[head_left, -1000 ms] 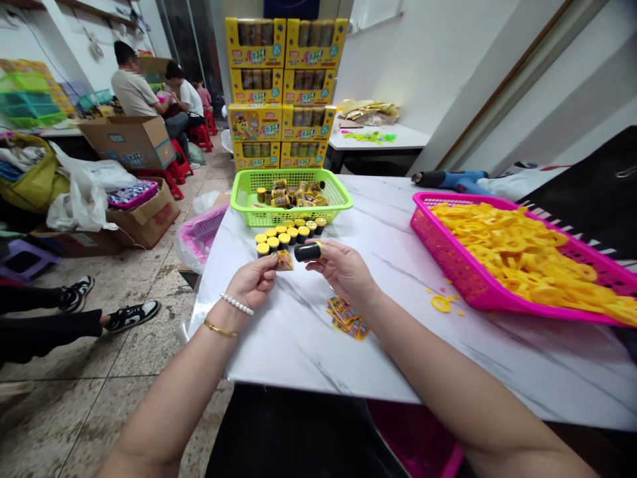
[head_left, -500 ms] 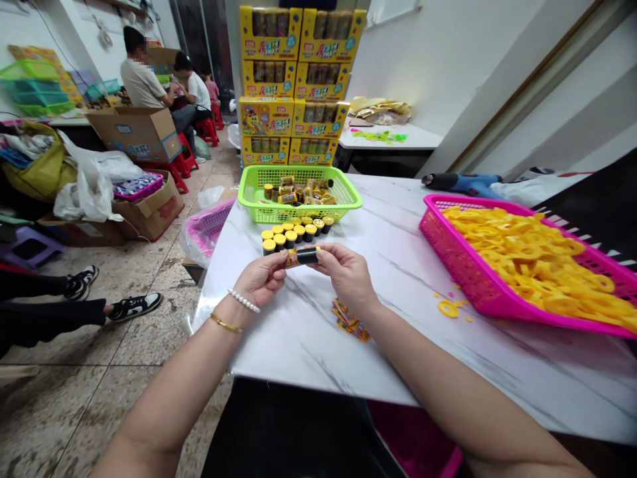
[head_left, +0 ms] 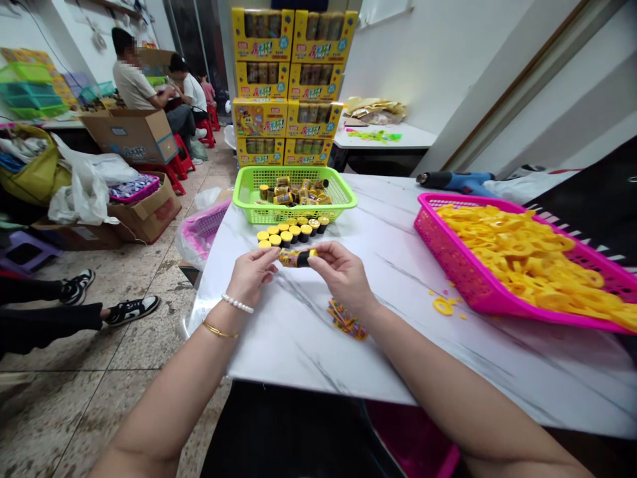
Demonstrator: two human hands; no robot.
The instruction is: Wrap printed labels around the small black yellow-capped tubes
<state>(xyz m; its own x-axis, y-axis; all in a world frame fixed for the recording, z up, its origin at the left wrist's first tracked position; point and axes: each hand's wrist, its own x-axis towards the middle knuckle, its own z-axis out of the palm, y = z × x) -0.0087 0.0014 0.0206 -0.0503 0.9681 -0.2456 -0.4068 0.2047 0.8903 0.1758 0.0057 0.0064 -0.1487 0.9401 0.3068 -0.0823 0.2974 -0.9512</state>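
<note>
Left hand (head_left: 251, 275), wearing a pearl bracelet and a gold-coloured bangle: thumb and fingers closed in a narrow pinch at the printed end of a small black container (head_left: 303, 259). Right hand (head_left: 347, 275): thumb and fingers closed on the same container's yellow-capped end. Container: one, held sideways between the two hands above the tabletop (head_left: 398, 265); colourful printed sleeve (head_left: 287, 257) around its left part, black body bare beside the cap. Yellow-capped black containers (head_left: 285, 236): one group, upright in rows just beyond the hands, standing between them and a green basket (head_left: 298, 215); the nearest partly hidden by the left hand. Green basket: holds a loose heap of sleeved containers (head_left: 298, 196). Printed sleeves, loose (head_left: 346, 320): one flat pile beside the right wrist, partly covered by it. Pink basket (head_left: 460, 272): at right, heaped with yellow plastic pieces (head_left: 522, 252); a yellow ring (head_left: 442, 305) and scraps lie near it. Blue power tool (head_left: 458, 182): behind the pink basket. Yellow display boxes (head_left: 288, 93): stacked beyond the green basket.
</note>
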